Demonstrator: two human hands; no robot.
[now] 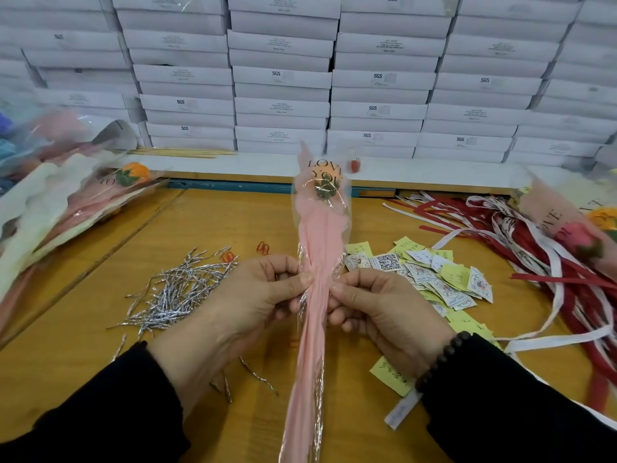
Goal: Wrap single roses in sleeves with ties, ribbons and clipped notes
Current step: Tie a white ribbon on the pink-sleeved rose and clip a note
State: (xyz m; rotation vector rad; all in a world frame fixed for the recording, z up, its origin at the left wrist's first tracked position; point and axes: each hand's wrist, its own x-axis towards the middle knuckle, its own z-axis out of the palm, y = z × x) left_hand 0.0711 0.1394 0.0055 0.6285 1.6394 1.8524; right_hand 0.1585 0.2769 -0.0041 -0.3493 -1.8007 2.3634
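- A rose in a pink sleeve point(320, 235) stands upright over the middle of the wooden table point(207, 225), its head at the top behind the printed words.
- The left hand point(253, 295) pinches the gathered sleeve from the left, thumb against the wrap.
- The right hand point(377, 305) pinches it from the right at the same height; a bead bracelet point(440, 359) sits on that wrist.
- A heap of silver twist ties point(180, 289) lies left of the hands.
- Small notes point(430, 275) lie to the right, with red and white ribbons point(541, 248) beyond them.
- Finished wrapped roses point(83, 202) lie at the far left.
- White boxes point(283, 78) are stacked behind the table.
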